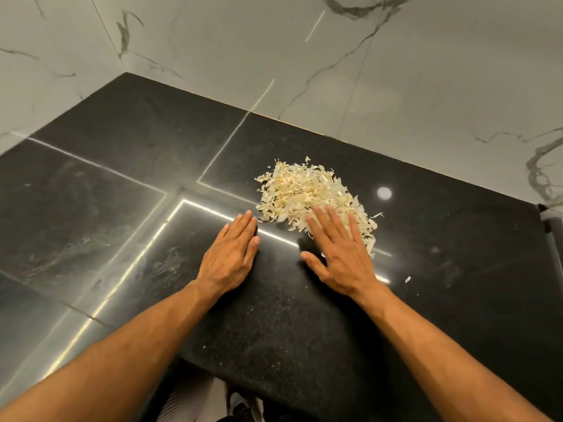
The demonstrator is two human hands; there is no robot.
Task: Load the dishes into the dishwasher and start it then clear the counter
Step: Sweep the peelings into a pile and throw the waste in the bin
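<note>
A heap of pale, dry peel scraps point(307, 193) lies on the black stone counter point(128, 184), toward the back wall. My right hand point(341, 254) is flat with its fingers straight and spread, the fingertips over the near edge of the heap. My left hand point(233, 254) lies flat on the counter just left of the heap, fingers straight and together, the tips close to the scraps without touching them. Neither hand holds anything.
A single loose scrap point(407, 279) lies to the right of my right wrist. White marble wall panels point(304, 56) rise behind and to the left of the counter. The counter's front edge point(243, 379) runs below my forearms, with floor beneath it.
</note>
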